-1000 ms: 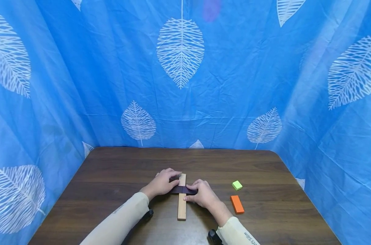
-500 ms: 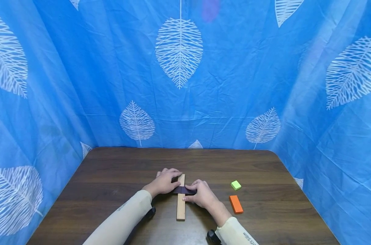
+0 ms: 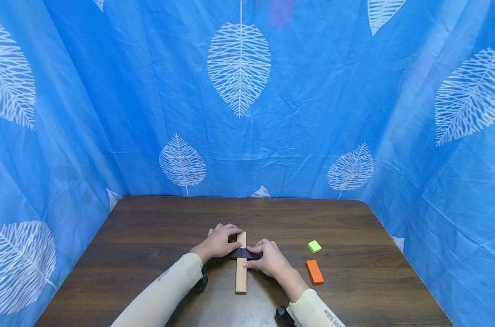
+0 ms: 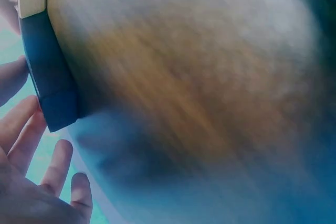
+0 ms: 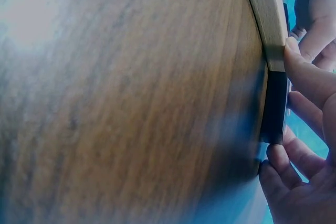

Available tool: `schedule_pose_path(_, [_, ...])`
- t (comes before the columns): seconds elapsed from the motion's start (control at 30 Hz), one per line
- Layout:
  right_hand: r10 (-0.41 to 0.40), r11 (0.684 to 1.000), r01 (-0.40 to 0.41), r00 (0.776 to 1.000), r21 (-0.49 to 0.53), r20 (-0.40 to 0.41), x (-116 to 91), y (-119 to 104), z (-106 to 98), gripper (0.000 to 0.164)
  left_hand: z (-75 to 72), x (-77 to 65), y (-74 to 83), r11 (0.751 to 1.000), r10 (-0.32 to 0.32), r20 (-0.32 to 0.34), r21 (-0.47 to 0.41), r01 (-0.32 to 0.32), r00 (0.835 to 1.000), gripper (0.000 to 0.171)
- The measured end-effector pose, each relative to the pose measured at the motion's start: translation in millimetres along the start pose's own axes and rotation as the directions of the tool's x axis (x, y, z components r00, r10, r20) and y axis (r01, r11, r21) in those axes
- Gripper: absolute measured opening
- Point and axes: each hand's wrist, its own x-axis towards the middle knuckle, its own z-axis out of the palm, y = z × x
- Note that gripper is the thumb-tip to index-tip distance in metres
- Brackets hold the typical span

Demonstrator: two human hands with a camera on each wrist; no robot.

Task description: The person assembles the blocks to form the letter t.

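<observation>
Several flat blocks form a cross on the table (image 3: 161,213): a near pale wooden block (image 3: 241,279), a far pale wooden block (image 3: 242,239) and dark purple blocks as the crosspiece. My left hand (image 3: 217,241) grips the left dark block (image 3: 237,254), thumb near the centre and index finger reaching the far pale block's end. From the other side, my right hand (image 3: 270,261) pinches the right dark block (image 3: 252,255), its thumb at the near pale block's edge. In the right wrist view, bent fingers (image 5: 278,163) meet the dark block's end (image 5: 274,108).
An orange rectangular block (image 3: 314,272) lies to the right of the hands. Beyond it sits a small lime-green block (image 3: 314,246). A blue curtain (image 3: 272,136) with white leaf prints surrounds the table's back and sides.
My left hand has moved slightly right, closer to the centre of the cross, in the last second. My right hand keeps its hold, and the loose blocks stay put.
</observation>
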Motion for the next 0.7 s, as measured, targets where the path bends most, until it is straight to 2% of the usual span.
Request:
schedule_pose_path(0.2, [0.002, 1.000, -0.002, 1.000, 0.005, 0.000, -0.8, -1.6, -0.2, 0.052, -1.3, -5.0, -6.0, 0.998, 0.068, -0.028, 0.001, -0.068, 0.997, 0.046])
schedule_pose_path(0.4, [0.005, 1.000, -0.005, 1.000, 0.022, -0.007, -1.4, -1.2, 2.0, 0.052, -3.6, -18.8, -9.8, 0.990, 0.137, 0.006, -0.019, -0.137, 0.991, 0.062])
schedule_pose_path(0.53, [0.000, 1.000, 0.000, 1.000, 0.006, -0.015, -1.7, -0.3, 1.7, 0.052, -4.0, -23.4, -8.8, 0.990, 0.137, 0.029, 0.011, -0.137, 0.990, 0.066])
schedule_pose_path(0.7, [-0.024, 1.000, 0.024, 0.999, -0.009, -0.022, -0.7, -0.5, 1.5, 0.052, -4.8, -24.6, -7.9, 0.994, 0.104, 0.050, 0.040, -0.106, 0.993, 0.064])
